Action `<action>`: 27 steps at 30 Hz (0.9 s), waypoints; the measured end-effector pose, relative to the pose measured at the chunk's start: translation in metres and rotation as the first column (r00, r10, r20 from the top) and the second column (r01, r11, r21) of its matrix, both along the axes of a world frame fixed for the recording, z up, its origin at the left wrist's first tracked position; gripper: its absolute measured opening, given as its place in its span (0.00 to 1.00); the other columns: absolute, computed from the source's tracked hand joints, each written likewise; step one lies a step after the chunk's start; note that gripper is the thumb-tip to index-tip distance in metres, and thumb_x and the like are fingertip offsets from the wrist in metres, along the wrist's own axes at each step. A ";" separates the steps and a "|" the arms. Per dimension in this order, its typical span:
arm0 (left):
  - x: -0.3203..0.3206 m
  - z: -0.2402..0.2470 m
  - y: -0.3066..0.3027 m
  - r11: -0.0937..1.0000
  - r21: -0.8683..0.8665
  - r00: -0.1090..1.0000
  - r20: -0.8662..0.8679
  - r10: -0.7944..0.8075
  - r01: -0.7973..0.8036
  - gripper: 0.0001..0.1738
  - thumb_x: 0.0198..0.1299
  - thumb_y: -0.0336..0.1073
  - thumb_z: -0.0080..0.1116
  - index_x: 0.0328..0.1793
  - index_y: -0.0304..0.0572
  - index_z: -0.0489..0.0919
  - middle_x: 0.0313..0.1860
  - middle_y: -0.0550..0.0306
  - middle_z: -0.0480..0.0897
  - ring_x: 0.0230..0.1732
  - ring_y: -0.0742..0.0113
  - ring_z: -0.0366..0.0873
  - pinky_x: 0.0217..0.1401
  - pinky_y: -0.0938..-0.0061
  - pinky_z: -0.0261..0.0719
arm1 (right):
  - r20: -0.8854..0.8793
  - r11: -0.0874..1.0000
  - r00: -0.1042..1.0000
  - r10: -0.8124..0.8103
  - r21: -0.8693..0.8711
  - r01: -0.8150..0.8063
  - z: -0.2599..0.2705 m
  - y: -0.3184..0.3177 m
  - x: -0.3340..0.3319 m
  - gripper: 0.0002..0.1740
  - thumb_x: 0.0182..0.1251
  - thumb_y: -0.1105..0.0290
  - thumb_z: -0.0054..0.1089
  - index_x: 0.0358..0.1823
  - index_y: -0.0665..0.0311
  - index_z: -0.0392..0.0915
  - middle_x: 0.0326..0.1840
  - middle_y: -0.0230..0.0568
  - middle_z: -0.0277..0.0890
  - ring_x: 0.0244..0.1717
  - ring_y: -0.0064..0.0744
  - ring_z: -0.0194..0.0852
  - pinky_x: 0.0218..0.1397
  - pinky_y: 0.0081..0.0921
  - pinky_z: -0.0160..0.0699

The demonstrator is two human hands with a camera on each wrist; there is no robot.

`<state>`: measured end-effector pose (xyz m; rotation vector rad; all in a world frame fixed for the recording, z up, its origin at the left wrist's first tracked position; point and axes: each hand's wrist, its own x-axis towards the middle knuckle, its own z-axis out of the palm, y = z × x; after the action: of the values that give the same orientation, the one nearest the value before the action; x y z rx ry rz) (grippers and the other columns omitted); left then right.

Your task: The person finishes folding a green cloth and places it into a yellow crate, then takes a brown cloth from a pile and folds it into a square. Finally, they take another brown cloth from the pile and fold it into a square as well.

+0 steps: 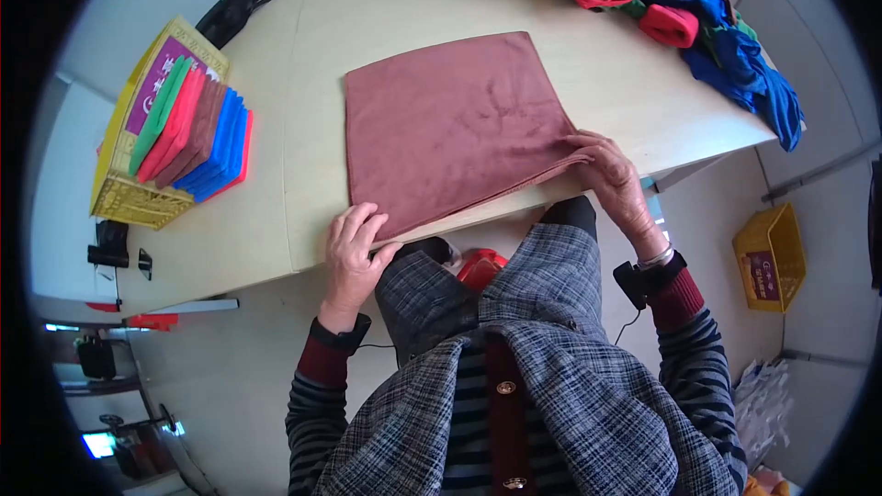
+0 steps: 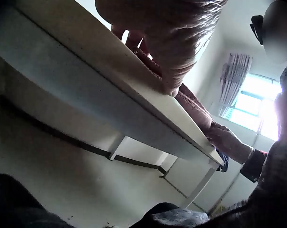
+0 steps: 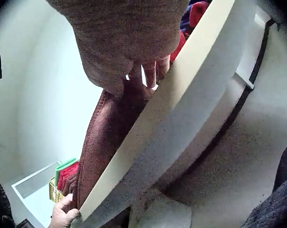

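Note:
A brown cloth (image 1: 450,119) lies spread on the table in the head view, its near edge doubled and wrinkled toward the right. My left hand (image 1: 352,253) rests on its near left corner, fingers on the cloth and thumb out to the side. My right hand (image 1: 611,179) pinches the near right corner, which is slightly lifted. In the right wrist view the cloth edge (image 3: 98,137) rises from the tabletop under the right hand (image 3: 129,42). The left wrist view shows the left hand (image 2: 167,38) at the table edge.
At the left a yellow basket (image 1: 138,197) holds folded green, red, brown and blue cloths (image 1: 220,142). Behind it lies a black object (image 1: 234,11). A heap of loose cloths (image 1: 671,0) covers the back right. Another yellow basket (image 1: 772,257) is at the right, below table height.

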<state>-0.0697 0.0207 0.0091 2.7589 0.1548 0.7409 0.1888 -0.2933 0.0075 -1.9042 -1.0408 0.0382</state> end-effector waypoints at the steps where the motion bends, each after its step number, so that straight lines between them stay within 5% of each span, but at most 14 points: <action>1: -0.001 -0.002 0.003 1.000 0.001 1.000 -0.001 0.013 -0.013 0.23 0.45 0.26 0.74 0.51 0.38 0.83 0.56 0.51 0.83 0.59 0.49 0.78 0.62 0.59 0.78 | 0.028 1.000 0.999 -0.018 0.008 0.018 0.002 0.003 0.001 0.15 0.68 0.81 0.59 0.54 0.62 0.83 0.64 0.40 0.80 0.72 0.41 0.70 0.74 0.36 0.71; 7: -0.006 -0.009 0.019 0.998 -0.065 0.999 0.044 0.020 -0.017 0.17 0.49 0.22 0.68 0.47 0.37 0.82 0.51 0.51 0.84 0.53 0.48 0.80 0.60 0.59 0.79 | -0.013 0.988 0.998 -0.063 0.141 0.065 0.021 0.019 -0.004 0.11 0.73 0.80 0.57 0.53 0.65 0.82 0.62 0.38 0.81 0.68 0.37 0.74 0.72 0.34 0.72; 11: -0.016 0.010 0.023 0.995 -0.100 0.999 0.046 -0.010 0.015 0.13 0.52 0.20 0.64 0.45 0.35 0.81 0.48 0.52 0.85 0.48 0.52 0.83 0.56 0.63 0.80 | -0.267 0.984 0.963 0.017 0.174 0.031 0.026 0.004 -0.004 0.08 0.75 0.77 0.57 0.51 0.67 0.82 0.53 0.35 0.84 0.59 0.30 0.78 0.67 0.29 0.75; 13: -0.024 0.028 0.024 0.993 -0.112 0.999 0.044 -0.030 0.035 0.12 0.54 0.19 0.64 0.44 0.35 0.80 0.47 0.51 0.85 0.46 0.54 0.83 0.54 0.65 0.80 | -0.387 0.998 0.921 0.046 0.051 -0.029 0.038 -0.010 -0.004 0.08 0.76 0.74 0.58 0.51 0.68 0.81 0.47 0.33 0.84 0.54 0.26 0.79 0.63 0.25 0.76; 16: -0.037 0.054 0.021 0.831 -0.554 0.994 -0.062 -0.094 0.044 0.08 0.58 0.21 0.63 0.44 0.33 0.80 0.42 0.55 0.85 0.40 0.67 0.83 0.49 0.75 0.78 | -0.480 0.995 0.875 0.057 -0.043 -0.089 0.057 -0.012 0.004 0.10 0.76 0.72 0.58 0.52 0.69 0.81 0.42 0.32 0.83 0.49 0.22 0.79 0.58 0.23 0.77; 23: -0.001 0.046 0.063 0.709 -0.694 0.983 -0.183 -0.006 -0.125 0.04 0.66 0.26 0.62 0.44 0.34 0.80 0.38 0.66 0.81 0.40 0.80 0.76 0.46 0.83 0.74 | -0.616 0.999 0.787 0.024 -0.013 -0.041 0.059 0.010 0.026 0.14 0.77 0.66 0.59 0.54 0.69 0.83 0.41 0.30 0.83 0.43 0.20 0.78 0.52 0.22 0.78; 27: 0.016 0.015 0.072 0.615 -0.774 0.986 -0.164 0.032 -0.149 0.03 0.69 0.28 0.62 0.44 0.36 0.80 0.37 0.70 0.80 0.39 0.83 0.73 0.46 0.84 0.73 | -0.796 0.994 0.605 0.000 0.066 0.088 0.044 0.021 0.026 0.15 0.78 0.65 0.58 0.56 0.66 0.83 0.42 0.28 0.84 0.42 0.20 0.79 0.52 0.23 0.80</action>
<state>-0.0538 0.0926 0.0246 1.9360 0.5200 0.3582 0.2152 -0.2724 0.0517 -1.5360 -0.3504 0.7419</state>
